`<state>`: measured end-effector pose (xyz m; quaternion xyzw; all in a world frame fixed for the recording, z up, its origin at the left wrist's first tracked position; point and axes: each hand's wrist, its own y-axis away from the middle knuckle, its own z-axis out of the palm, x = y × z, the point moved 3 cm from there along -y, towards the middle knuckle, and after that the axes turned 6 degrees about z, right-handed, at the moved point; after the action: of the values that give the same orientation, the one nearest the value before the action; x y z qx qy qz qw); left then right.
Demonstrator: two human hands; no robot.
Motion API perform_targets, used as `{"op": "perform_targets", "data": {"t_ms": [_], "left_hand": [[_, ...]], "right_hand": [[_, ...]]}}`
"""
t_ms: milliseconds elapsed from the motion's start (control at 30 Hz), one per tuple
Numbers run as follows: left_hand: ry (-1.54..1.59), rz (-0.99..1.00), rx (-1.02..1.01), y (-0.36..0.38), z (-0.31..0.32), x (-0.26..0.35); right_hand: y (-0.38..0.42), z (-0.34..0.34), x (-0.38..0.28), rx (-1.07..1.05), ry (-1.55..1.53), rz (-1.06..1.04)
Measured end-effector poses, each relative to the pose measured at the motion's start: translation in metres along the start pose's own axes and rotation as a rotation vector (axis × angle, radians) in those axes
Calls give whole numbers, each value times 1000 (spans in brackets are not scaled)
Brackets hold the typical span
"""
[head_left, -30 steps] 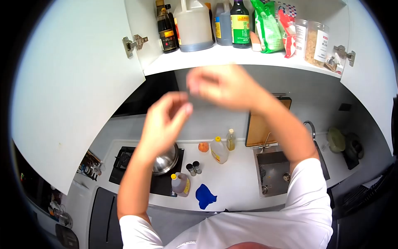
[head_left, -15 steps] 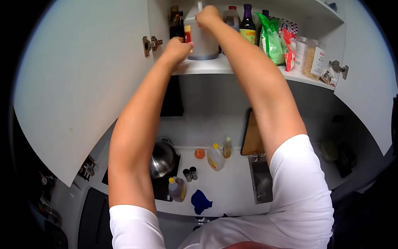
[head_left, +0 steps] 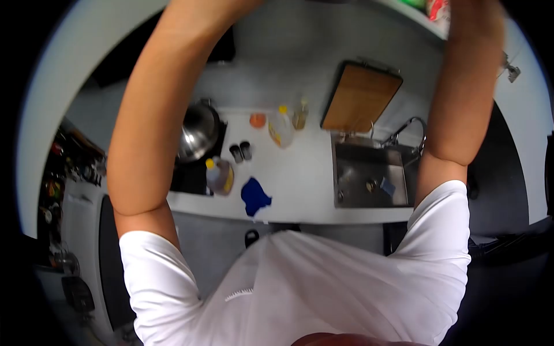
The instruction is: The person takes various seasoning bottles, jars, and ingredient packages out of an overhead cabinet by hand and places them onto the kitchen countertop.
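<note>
Both my forearms reach up past the top edge of the head view, so neither hand shows. What they hold or touch is hidden. My left forearm (head_left: 156, 104) rises at the left and leans inward towards the top centre. On the right, my right forearm (head_left: 470, 86) goes up in front of the cabinet shelf (head_left: 415, 18). Close to it on that shelf, the lower parts of a green bag (head_left: 414, 3) and a red and white bag (head_left: 437, 10) show. A dark shape at the top centre is cut off too far to name.
Below lie a blue cloth (head_left: 254, 197), an oil jug (head_left: 220, 176), two small jars (head_left: 240, 151), a yellow-capped bottle (head_left: 281, 128), another bottle (head_left: 300, 114) and an orange round item (head_left: 257, 120). A wok (head_left: 197, 134) stands left; a cutting board (head_left: 362, 97) and sink (head_left: 369, 204) are right.
The view has tipped down, bringing more counter and sink in. Both hands, earlier at the large jug on the shelf, have left the frame. My right arm has swung right; the jug no longer shows.
</note>
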<state>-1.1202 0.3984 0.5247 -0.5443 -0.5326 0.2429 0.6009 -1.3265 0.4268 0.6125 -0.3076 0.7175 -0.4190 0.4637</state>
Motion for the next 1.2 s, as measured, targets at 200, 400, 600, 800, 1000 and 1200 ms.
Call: {"op": "perform_targets", "data": {"t_ms": [200, 400, 600, 800, 1000, 1200], "left_hand": [[82, -230, 132, 81, 16, 7], [-233, -350, -35, 257, 32, -107], [-242, -819, -108, 444, 43, -179], [-230, -1046, -33, 534, 12, -156], [-346, -1063, -66, 549, 2, -150], [-329, -1143, -118, 551, 27, -193]], "right_hand": [[125, 40, -13, 170, -45, 32], [255, 59, 76, -169, 27, 892], [454, 152, 211, -439, -52, 1046], [507, 224, 199, -734, 38, 1140], [520, 249, 202, -645, -50, 1215], [515, 225, 215, -645, 155, 1209]]}}
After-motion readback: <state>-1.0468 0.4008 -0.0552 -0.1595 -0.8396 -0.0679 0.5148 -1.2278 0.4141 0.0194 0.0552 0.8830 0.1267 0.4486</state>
